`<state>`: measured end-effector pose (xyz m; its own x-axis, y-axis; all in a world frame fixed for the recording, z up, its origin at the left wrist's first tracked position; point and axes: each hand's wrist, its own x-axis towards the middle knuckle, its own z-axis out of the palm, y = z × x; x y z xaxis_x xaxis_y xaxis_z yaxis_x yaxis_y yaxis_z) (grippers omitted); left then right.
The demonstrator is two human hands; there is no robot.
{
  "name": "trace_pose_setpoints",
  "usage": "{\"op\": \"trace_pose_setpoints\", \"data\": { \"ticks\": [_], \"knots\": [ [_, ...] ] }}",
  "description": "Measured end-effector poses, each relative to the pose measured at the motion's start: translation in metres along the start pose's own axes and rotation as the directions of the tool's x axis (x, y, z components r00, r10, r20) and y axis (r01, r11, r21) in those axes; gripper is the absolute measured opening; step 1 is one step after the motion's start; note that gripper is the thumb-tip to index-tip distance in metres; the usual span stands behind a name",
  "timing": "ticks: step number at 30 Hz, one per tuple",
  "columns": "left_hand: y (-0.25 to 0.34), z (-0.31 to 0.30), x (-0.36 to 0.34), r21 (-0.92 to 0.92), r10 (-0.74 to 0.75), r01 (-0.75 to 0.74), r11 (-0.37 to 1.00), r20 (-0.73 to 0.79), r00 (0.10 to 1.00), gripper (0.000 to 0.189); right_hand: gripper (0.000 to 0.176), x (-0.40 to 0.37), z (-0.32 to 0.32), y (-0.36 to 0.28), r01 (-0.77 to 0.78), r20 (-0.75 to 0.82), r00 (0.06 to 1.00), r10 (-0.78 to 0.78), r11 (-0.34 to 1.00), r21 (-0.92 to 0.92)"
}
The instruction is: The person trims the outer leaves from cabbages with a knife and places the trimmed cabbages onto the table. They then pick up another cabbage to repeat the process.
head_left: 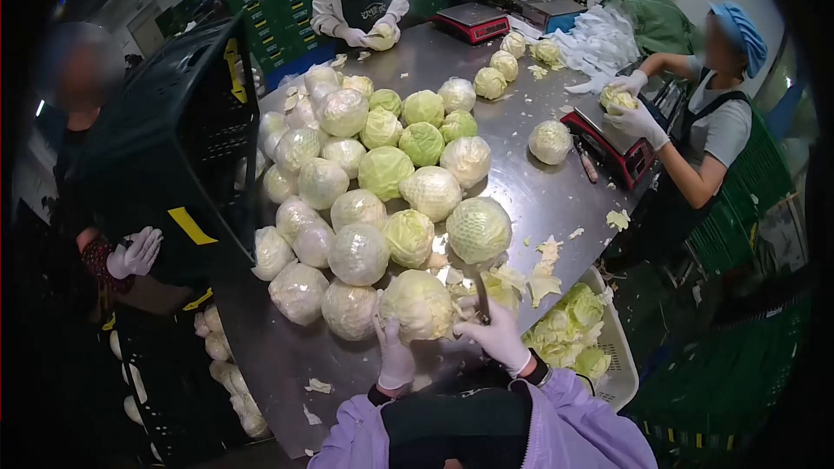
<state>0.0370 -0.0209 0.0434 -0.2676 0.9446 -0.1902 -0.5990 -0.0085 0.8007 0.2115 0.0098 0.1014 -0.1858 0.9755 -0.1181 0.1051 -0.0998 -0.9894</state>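
Observation:
My left hand, in a white glove, presses against the left underside of a pale cabbage at the near edge of the pile. On the cabbage's right side, my gloved right hand grips a knife, its dark blade pointing up and away from me. Part of the knife is hidden by my fingers. Loose leaves lie just beyond that hand. A net-wrapped cabbage sits behind the one I hold, and a film-wrapped cabbage stands to its left.
Many cabbages cover the steel table. A white basket of trimmed leaves stands at lower right. Co-workers handle cabbages by red scales and at the far edge. At left, a person's gloved hand is beside a tilted dark crate.

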Motion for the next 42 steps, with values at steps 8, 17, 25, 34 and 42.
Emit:
{"op": "trace_pose_setpoints", "data": {
  "ticks": [8, 17, 25, 34, 42],
  "knots": [
    [0.002, 0.006, -0.003, 0.064, 0.125, -0.119, 0.991, -0.093, 0.988, 0.066, 0.030, 0.005, 0.019, 0.010, -0.107, -0.007, 0.994, 0.107, 0.994, 0.006],
    [0.009, 0.005, 0.001, 0.357, 0.314, -0.318, 0.878, 0.070, 0.947, 0.068, 0.018, -0.004, 0.017, 0.012, -0.131, 0.049, 0.991, 0.123, 0.955, 0.267],
    [0.018, 0.022, -0.005, 0.054, 0.026, -0.029, 0.998, 0.062, 0.998, 0.057, 0.016, -0.007, 0.009, 0.013, -0.210, 0.140, 0.976, 0.168, 0.899, 0.385],
    [-0.011, -0.024, 0.010, -0.126, -0.025, 0.023, 0.992, -0.017, 1.000, 0.061, 0.016, 0.012, -0.025, 0.041, 0.029, -0.071, 0.996, -0.055, 0.943, -0.331],
    [0.002, 0.001, 0.000, 0.278, 0.323, -0.319, 0.906, 0.031, 0.946, 0.062, 0.017, -0.002, 0.019, 0.028, -0.154, 0.079, 0.986, 0.147, 0.983, 0.100]
  ]
}}
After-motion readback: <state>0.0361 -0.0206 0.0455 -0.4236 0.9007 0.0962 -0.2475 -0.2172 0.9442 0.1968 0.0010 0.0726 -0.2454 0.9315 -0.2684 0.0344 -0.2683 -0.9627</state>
